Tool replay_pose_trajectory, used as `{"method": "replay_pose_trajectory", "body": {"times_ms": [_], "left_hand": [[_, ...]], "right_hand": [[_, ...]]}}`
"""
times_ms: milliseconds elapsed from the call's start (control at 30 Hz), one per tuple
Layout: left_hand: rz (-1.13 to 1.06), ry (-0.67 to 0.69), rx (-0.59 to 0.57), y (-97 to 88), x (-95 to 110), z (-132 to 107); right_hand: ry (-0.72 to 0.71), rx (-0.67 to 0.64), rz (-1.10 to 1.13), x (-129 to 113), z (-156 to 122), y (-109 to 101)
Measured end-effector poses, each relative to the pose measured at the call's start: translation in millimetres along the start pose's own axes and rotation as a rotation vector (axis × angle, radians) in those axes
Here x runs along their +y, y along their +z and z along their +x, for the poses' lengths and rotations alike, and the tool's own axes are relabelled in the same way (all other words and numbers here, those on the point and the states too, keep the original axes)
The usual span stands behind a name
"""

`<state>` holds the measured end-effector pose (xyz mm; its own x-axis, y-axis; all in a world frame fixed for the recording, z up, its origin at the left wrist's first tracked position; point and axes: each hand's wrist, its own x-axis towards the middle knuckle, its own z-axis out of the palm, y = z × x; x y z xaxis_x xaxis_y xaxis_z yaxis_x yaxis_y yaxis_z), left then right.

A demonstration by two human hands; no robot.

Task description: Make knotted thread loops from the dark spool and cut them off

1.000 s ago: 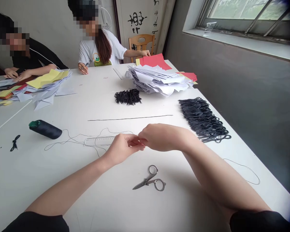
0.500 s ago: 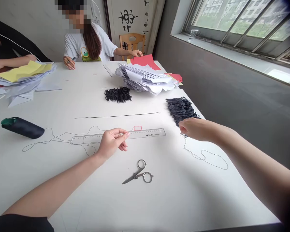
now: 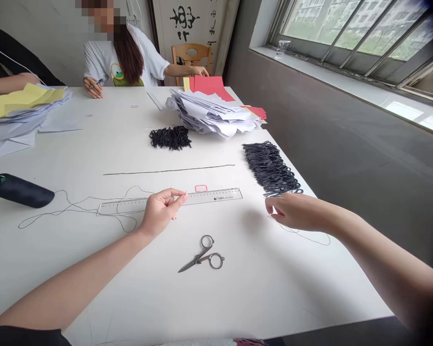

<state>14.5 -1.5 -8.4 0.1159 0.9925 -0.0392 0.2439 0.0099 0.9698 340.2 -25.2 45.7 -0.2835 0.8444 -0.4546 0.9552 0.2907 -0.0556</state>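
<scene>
Black cord loops point(image 3: 269, 168) sit in a long overlapping row, with a smaller bundle point(image 3: 170, 138) beside a tall paper stack point(image 3: 211, 113) still piled high! Right hand point(image 3: 296, 211) curls loosely at the row's near end, grip unclear. Left hand point(image 3: 162, 210) pinches narrowly above the steel ruler point(image 3: 216, 195), any thread too fine to tell. Scissors point(image 3: 202, 254) lie just below.

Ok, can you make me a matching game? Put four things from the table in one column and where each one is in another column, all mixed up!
Things:
1. scissors
2. ruler
3. spool of black thread
4. black loops

Places:
A. Lying on its side at the far left
B. Just past the right hand
C. Between the hands, closer to the person
D. Just behind the left hand

Pairs: 1-C, 2-D, 3-A, 4-B
</scene>
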Motion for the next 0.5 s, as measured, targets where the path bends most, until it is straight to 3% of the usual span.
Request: {"method": "replay_pose_trajectory", "body": {"times_ms": [167,267,333,367,400,467,500], "left_hand": [[0.085,0.097,0.094,1.1,-7,1],[0.177,0.348,0.3,2.7,-12,2],[0.212,0.52,0.422,4.7,-12,3],[0.213,0.581,0.455,5.9,-11,3],[0.2,0.621,0.466,7.1,-10,3],[0.123,0.651,0.415,9.5,-6,1],[0.054,0.637,0.354,10.4,-3,0]], "right_hand": [[0.047,-0.048,-0.178,-8,10,12],[0.079,-0.055,-0.17,-11,4,0],[0.053,-0.075,-0.024,-16,-8,-18],[0.0,-0.098,0.091,-21,-16,-28],[-0.113,-0.201,0.268,-27,-24,-38],[-0.497,-0.525,0.609,-46,-36,-53],[-0.638,-0.604,0.71,-58,-38,-57]]}}
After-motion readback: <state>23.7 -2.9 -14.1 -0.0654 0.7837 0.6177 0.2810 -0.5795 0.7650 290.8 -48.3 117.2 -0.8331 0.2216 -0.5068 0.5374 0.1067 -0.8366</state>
